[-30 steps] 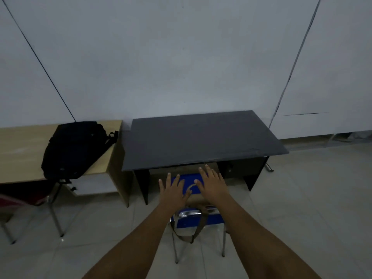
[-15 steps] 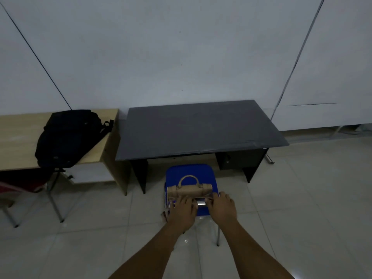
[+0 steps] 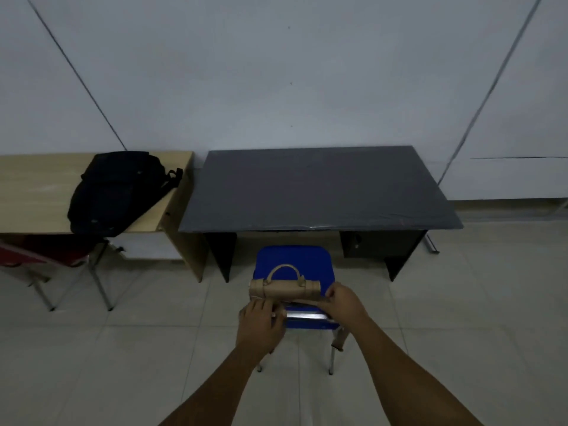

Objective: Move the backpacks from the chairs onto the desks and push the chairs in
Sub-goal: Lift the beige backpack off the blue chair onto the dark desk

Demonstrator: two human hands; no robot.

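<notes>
Tan bag (image 3: 284, 289) lies crosswise on blue chair (image 3: 295, 259); right hand (image 3: 344, 302) fingers curled on its end, left hand (image 3: 261, 321) loosely bent, grip unclear.

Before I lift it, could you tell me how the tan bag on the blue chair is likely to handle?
The tan bag looks small, so probably light. Its arched handle stands up by itself, suggesting fairly stiff material. A loose strap seems to hang behind the blue chair and might snag as the bag rises.

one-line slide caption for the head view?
Both hands, left hand and right hand, grip the tan bag on the blue chair before the dark desk.
</notes>
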